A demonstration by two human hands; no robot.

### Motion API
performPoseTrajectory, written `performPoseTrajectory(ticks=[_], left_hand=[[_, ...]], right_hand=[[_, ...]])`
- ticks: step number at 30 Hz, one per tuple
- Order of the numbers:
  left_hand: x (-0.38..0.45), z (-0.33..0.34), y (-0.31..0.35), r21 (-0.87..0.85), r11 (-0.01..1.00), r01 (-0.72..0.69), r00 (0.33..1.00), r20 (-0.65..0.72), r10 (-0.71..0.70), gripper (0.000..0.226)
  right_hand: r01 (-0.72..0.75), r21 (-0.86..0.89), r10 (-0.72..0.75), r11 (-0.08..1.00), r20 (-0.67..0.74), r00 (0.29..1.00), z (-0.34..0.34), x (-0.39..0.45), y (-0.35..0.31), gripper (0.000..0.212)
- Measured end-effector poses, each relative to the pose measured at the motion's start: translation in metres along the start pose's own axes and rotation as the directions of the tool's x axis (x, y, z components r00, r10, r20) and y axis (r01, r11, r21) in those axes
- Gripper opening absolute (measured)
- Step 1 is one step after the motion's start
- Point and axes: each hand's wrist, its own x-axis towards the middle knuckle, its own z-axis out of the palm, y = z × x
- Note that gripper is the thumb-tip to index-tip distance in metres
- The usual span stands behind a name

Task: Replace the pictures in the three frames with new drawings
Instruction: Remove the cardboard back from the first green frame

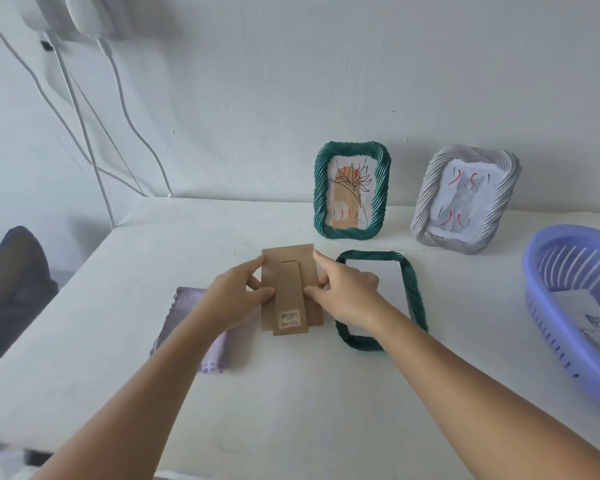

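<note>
Head view: on a white table (pixel 291 393), a lilac cloth (pixel 187 306) lies at 9 o'clock of a brown cardboard backing (pixel 288 271), pinched at its edges by the left hand (pixel 232 289) and right hand (pixel 347 289). At 3 o'clock lies an emptied green frame (pixel 416 299); at 1 o'clock stand a green frame (pixel 352 190) and grey frame (pixel 465 199); a purple basket (pixel 541 271) sits far right.

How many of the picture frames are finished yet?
None looks finished. One green frame lies flat on the table with its back off. Both hands, left and right, hold that brown cardboard back. The standing green frame and grey frame keep their pictures. Drawings wait in the purple basket.
</note>
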Motion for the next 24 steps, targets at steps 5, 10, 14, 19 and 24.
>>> performPoseTrajectory(ticks=[5, 10, 14, 19, 24], left_hand=[[-0.001, 0.004, -0.001, 0.047, 0.999, 0.006, 1.0, -0.01, -0.006, 0.069], [-0.004, 0.007, 0.003, 0.159, 0.987, -0.022, 1.0, -0.004, 0.023, 0.053], [-0.004, 0.009, 0.004, 0.156, 0.987, -0.041, 0.999, -0.006, 0.042, 0.052], [-0.001, 0.007, 0.003, 0.171, 0.984, -0.052, 0.999, 0.019, 0.05, 0.053], [0.001, 0.015, 0.012, 0.135, 0.987, -0.083, 0.979, -0.174, 0.106, 0.056]], right_hand=[[0.035, -0.163, -0.031, 0.986, 0.029, 0.999, 0.006, 0.008, 0.002, 0.063], [0.075, -0.412, -0.045, 0.908, 0.083, 0.996, 0.009, 0.006, -0.002, 0.057], [0.082, -0.446, -0.037, 0.891, 0.109, 0.993, 0.009, 0.004, -0.003, 0.055], [0.092, -0.412, -0.062, 0.906, 0.087, 0.994, 0.007, 0.002, -0.001, 0.055], [0.049, -0.27, -0.099, 0.962, -0.175, 0.98, -0.005, -0.013, 0.017, 0.048]])
